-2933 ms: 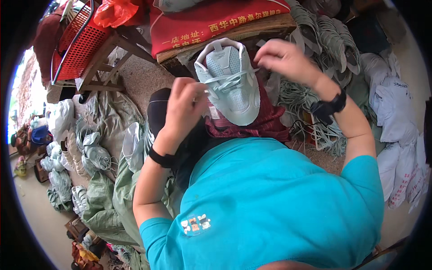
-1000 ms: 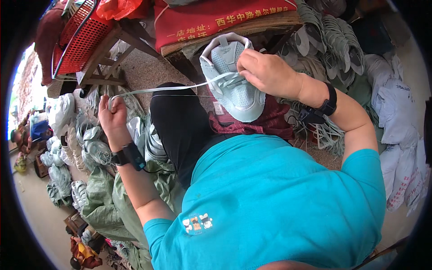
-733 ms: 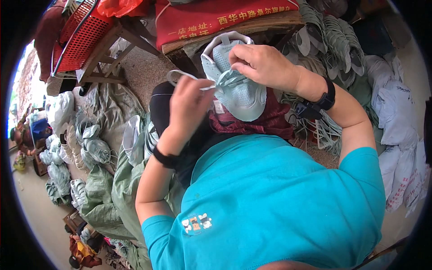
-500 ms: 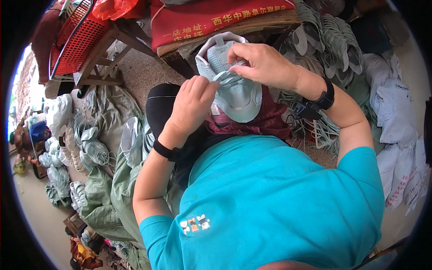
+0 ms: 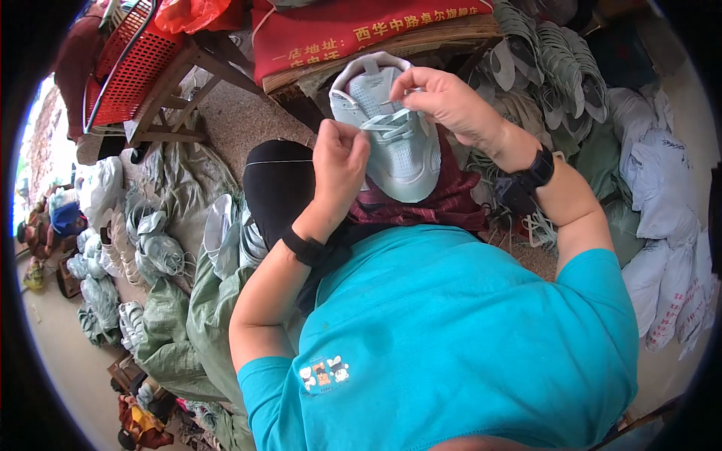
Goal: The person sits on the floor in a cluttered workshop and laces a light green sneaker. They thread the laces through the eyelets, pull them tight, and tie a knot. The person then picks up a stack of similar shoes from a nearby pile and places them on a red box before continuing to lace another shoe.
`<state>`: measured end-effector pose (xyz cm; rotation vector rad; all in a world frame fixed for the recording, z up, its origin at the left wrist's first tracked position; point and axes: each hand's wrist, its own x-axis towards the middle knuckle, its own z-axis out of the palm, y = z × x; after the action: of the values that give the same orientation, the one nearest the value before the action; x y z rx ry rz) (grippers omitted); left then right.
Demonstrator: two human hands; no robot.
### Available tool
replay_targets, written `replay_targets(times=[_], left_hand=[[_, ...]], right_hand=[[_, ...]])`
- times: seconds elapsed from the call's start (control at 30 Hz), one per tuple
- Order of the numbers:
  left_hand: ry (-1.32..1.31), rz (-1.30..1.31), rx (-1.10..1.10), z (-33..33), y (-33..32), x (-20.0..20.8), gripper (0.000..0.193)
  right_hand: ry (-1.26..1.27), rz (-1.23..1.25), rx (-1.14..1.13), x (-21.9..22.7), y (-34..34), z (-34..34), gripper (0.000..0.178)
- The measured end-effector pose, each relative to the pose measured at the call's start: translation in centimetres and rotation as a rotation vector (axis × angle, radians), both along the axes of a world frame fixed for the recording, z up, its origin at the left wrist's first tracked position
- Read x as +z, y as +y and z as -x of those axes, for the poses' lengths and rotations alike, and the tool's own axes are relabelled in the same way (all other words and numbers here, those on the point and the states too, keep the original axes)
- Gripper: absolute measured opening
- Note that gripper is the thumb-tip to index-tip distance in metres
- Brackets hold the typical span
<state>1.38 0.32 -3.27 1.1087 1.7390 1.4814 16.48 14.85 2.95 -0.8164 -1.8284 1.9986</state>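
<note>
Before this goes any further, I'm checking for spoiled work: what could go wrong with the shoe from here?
The lace runs to the closed left hand, so a hard pull might leave it uneven beside the tongue.
The shoe sits over rumpled dark red cloth, so it could shift if tugged.

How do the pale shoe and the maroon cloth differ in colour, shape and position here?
Colour: the pale shoe is light mint; the maroon cloth is dark with thin paler stripes. Shape: the shoe shows a rounded toe, while the cloth lies rumpled. Position: the shoe overlaps the cloth, which shows around its toe. Both lie just beyond the person's teal shirt.
</note>
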Motion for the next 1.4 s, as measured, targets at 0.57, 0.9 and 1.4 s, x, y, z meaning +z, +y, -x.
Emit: replay_targets(times=[0.57,0.9,1.4], left_hand=[[-0.822,-0.274,0.154,20.3,-8.7,3.2,0.038],[-0.874,-0.541,0.563,33.0,-20.5,-6.0,0.02],[-0.02,-0.014,-0.156,3.6,-1.5,1.3,0.018]], right_hand=[[-0.047,-0.335,-0.247,0.2,6.8,-8.7,0.034],[0.009,-0.294,-0.064,-1.3,2.3,-2.9,0.027],[-0.126,-0.147,0.043,-1.4,0.0,-3.5,0.011]])
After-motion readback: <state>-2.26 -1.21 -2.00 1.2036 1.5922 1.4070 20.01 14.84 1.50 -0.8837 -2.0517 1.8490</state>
